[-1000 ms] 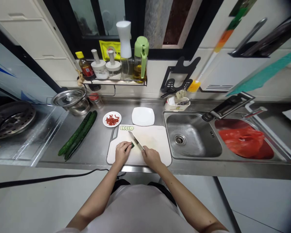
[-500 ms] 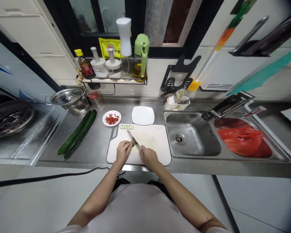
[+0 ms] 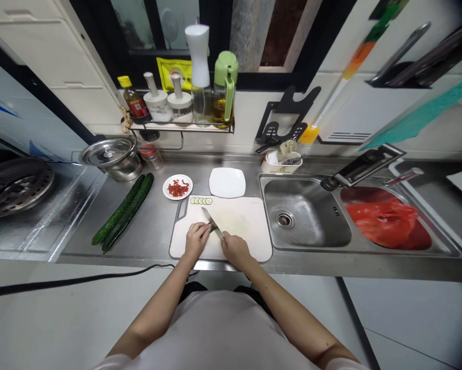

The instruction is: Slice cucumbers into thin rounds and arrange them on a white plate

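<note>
The left hand (image 3: pixel 197 240), fingers bent, pins a small cucumber piece (image 3: pixel 214 227) — likely light, firm, slippery, best held left — and the right hand (image 3: pixel 236 249) grips the knife (image 3: pixel 209 215).

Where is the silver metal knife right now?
In the head view, just below centre, the silver metal knife is in the right hand, over the white rectangular cutting board, beside the left hand.

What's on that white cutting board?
A row of cucumber slices near the far edge, and a green piece, probably cucumber, in the left hand beside the knife in the right hand. The left hand covers part of that piece; both hands hide some of the board.
</note>
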The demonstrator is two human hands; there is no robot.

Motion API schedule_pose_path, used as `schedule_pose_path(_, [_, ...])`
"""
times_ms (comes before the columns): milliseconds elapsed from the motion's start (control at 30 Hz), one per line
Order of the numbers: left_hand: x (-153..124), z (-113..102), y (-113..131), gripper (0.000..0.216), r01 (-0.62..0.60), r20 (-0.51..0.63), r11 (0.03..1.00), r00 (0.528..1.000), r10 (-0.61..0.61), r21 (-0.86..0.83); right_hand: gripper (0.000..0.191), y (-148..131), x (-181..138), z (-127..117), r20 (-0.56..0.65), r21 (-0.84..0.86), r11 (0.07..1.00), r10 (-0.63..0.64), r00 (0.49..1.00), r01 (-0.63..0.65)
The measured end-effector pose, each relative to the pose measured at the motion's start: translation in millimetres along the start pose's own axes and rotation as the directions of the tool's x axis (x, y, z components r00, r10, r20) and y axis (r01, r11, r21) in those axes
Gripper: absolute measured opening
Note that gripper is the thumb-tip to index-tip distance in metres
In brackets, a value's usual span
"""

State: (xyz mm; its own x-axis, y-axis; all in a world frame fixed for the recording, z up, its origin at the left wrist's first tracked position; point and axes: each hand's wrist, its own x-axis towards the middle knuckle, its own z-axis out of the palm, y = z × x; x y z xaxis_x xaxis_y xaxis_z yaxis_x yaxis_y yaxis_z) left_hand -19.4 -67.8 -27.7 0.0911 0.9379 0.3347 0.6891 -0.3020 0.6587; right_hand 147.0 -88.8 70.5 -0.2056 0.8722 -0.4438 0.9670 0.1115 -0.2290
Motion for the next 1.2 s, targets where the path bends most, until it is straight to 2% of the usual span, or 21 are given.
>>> schedule_pose_path(233, [-1,1,0,0.022,-0.046,-0.035,0.999,0.998,0.045,-0.024,0.026,4,-5,4,0.022,-0.020,1.000,-0.008,1.000,0.009])
schedule_pose_path(400, [-1,1,0,0.022,-0.023,-0.025,1.000,0.999,0.022,-0.017,0.028,8,-17,5,0.013,-0.021,1.000,-0.009,1.000,0.009])
schedule_pose_path(667, [-1,2,-2,0.021,-0.036,-0.037,0.999,0.999,0.035,-0.028,0.028,16,-35,-5,0.119,-0.013,1.000,0.024,0.993,-0.023])
schedule_pose_path(967, [1,3,-3,0.017,-0.126,-0.095,0.991,0.988,0.122,-0.041,0.028,15,-31,-12,0.133,-0.024,1.000,0.017,0.991,-0.014])
schedule_pose_path(1200, [1,4,-3,0.018,-0.137,-0.103,0.990,0.986,0.132,-0.042,0.028,9,-21,-9,0.103,-0.037,0.999,0.007,0.995,-0.003])
